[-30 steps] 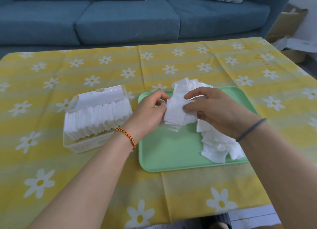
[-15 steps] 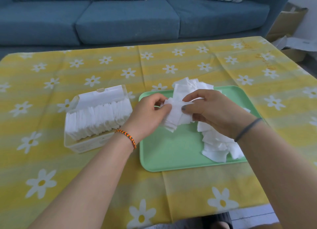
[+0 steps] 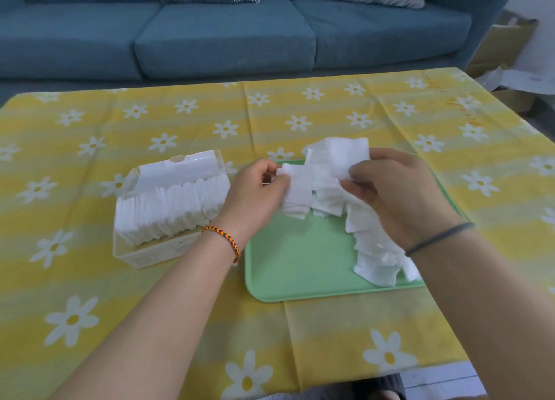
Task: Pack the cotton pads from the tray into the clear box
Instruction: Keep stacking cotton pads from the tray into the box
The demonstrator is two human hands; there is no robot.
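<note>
A green tray (image 3: 300, 261) lies on the table at centre right, with a loose heap of white square cotton pads (image 3: 375, 249) along its right side. My left hand (image 3: 255, 195) pinches a small stack of pads (image 3: 297, 189) above the tray's far left part. My right hand (image 3: 393, 189) holds more pads (image 3: 339, 156) just to the right of that stack. Left of the tray stands the clear box (image 3: 150, 252), lid open at the back, filled with a row of upright pads (image 3: 171, 210).
The table has a yellow cloth with white daisies (image 3: 180, 309). A blue sofa (image 3: 225, 33) runs along behind it. Cardboard boxes (image 3: 507, 48) stand at the far right beyond the table corner.
Both hands have kept gathering pads over the tray. The bunch between them has spread wider, and the right hand has shifted slightly to the right with some pads.
</note>
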